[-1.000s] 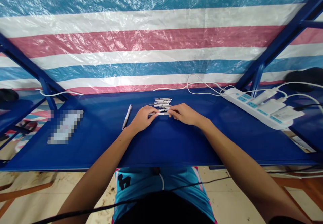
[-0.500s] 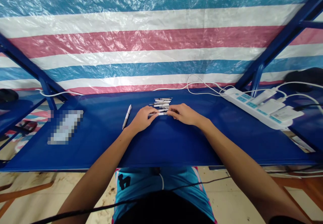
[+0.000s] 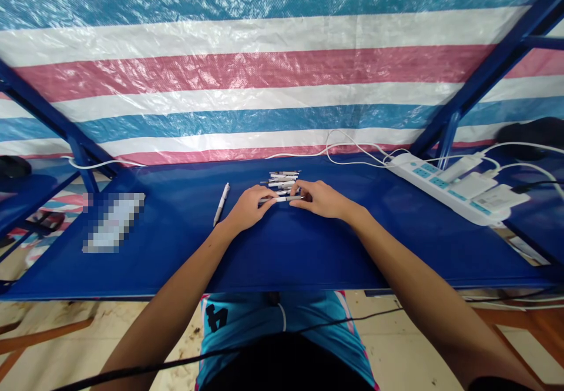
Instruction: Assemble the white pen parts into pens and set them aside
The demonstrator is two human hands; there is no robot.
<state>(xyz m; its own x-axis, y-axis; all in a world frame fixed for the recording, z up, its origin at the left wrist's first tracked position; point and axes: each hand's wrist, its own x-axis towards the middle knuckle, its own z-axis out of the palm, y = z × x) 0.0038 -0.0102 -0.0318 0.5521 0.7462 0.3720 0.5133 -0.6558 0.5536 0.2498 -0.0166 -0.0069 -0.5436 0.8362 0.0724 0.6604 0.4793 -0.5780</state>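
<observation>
A white-and-grey pen [image 3: 282, 199] lies sideways between my two hands, near the middle of the table. My left hand [image 3: 254, 207] pinches its left part between thumb and fingers. At its right end, the thumb and curled index finger of my right hand [image 3: 321, 199] close around the grey grip section. Just beyond my fingertips is a pile of several similar pens and pen parts [image 3: 284, 177], partly hidden by the hands. One whole white pen with a grey grip [image 3: 221, 204] lies slanted on the table, left of my left hand.
A white power strip [image 3: 449, 188] with chargers and cables occupies the right side of the blue table [image 3: 299, 256]. A pixelated flat object [image 3: 115, 221] lies at the left. Blue metal frame bars [image 3: 480, 79] rise at both sides, with a striped plastic sheet [image 3: 264, 73] behind.
My right fingers have shifted slightly and loosened around the pen's right end, so more of its grey grip shows. My left hand stays in place.
</observation>
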